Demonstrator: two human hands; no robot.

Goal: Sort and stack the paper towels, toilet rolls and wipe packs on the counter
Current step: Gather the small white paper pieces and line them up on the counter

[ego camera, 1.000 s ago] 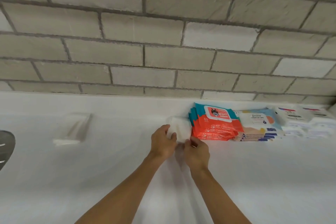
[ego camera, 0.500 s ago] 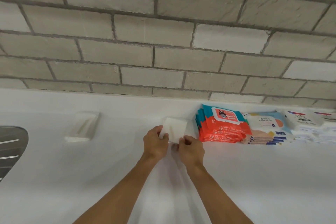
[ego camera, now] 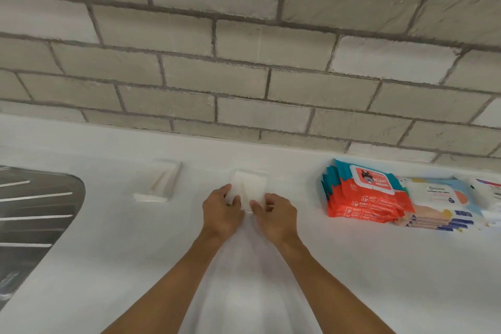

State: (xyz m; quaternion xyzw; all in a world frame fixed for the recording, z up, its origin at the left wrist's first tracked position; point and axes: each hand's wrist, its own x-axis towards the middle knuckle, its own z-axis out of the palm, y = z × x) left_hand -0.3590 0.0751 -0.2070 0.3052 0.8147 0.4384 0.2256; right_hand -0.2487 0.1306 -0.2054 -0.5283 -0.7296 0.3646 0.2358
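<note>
Light: bright, even, diffuse; source not in view. White counter [ego camera: 379, 266] close to overexposed, surface detail washed out. White tissue pack [ego camera: 249, 187] and clear-wrapped pack [ego camera: 160, 184] barely separate from it, low contrast. Faint soft shadow under left hand [ego camera: 221, 210] and right hand [ego camera: 276, 215], running down betw. forearms. Sink drainboard [ego camera: 32, 214]: streak glare on ridges. Wide-angle distortion: block wall [ego camera: 244, 49] mortar lines bow, worst at L/R edges. Centre sharp; orange wipe packs [ego camera: 363, 198] only large print legible; far-R white packs [ego camera: 488, 192] soft, smeared.
</note>
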